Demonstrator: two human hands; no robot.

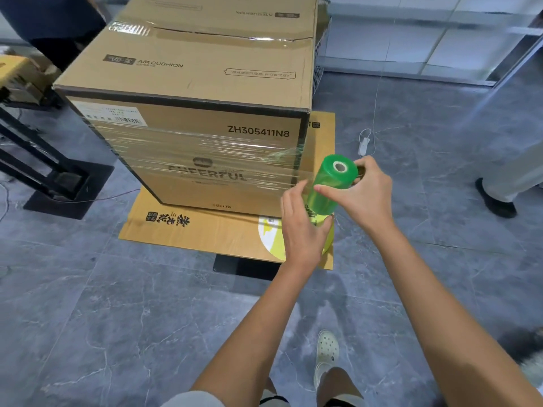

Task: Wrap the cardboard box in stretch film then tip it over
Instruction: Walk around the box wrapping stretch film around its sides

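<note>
The left hand [302, 230] and right hand [367, 195] were bare, as were both forearms. One foot wore a cream clog [326, 356] dotted with round holes. Pale grey cloth [199, 399] showed lowest.

A packing area (warehouse-like): grey tiled floor [117, 304], flattened cardboard [205, 233], metal shelving [440, 30].

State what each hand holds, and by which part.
Both hold the green stretch film roll: the right hand grips its upper end, thumb across the side; the left hand holds its lower end.
</note>
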